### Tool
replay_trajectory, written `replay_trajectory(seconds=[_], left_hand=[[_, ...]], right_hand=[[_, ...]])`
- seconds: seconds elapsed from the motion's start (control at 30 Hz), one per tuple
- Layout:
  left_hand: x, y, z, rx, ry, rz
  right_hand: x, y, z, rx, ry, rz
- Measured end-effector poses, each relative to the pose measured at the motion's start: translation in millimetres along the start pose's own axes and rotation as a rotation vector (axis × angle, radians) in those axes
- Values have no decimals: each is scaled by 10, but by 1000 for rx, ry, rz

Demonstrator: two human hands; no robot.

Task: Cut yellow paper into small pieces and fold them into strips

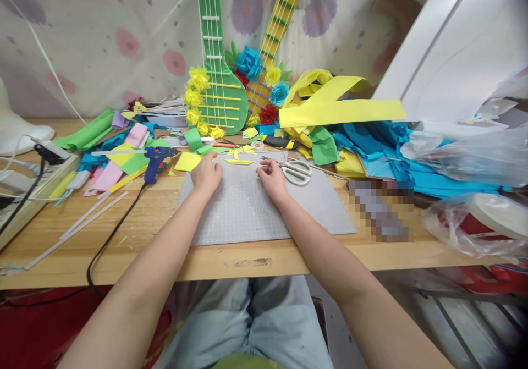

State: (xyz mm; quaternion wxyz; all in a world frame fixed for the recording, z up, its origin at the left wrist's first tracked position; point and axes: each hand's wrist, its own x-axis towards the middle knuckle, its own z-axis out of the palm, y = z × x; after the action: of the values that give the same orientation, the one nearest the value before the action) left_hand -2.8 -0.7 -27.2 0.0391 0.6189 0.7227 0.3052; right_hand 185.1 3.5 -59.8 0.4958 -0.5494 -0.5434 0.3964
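Head view: left hand (207, 172) half-curled by yellow paper piece (187, 162), right hand (272, 176) bent-fingered by white-handled metal scissors (309, 170); grips unclear. Narrow yellow paper strip (239, 162) between, on grey gridded mat (235, 209); best handled by edges.

Hands (273, 177) at grey mat (247, 209), scissors (298, 172), yellow paper (239, 162)

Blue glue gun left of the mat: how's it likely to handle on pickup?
The blue glue gun is probably rigid; its body looks like moulded plastic. Its black cord runs over the table edge, so it may tug. The long pale stick jutting from its back could snag nearby paper scraps.
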Motion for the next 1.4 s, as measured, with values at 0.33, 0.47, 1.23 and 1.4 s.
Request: replay_trajectory(seconds=[0.33,0.47,1.23,1.4], left_hand=[[83,-656,-248,110,-79,163],[37,-766,-244,143,-94,146],[-461,191,10,130,-171,459],[-459,84,52,75,-198,415]], right_hand=[[-4,18,-70,-130,-146,-35],[-22,15,-59,-196,-144,-74],[-235,-179,83,-428,-375,-433],[-185,-123,103,-394,-376,-323]])
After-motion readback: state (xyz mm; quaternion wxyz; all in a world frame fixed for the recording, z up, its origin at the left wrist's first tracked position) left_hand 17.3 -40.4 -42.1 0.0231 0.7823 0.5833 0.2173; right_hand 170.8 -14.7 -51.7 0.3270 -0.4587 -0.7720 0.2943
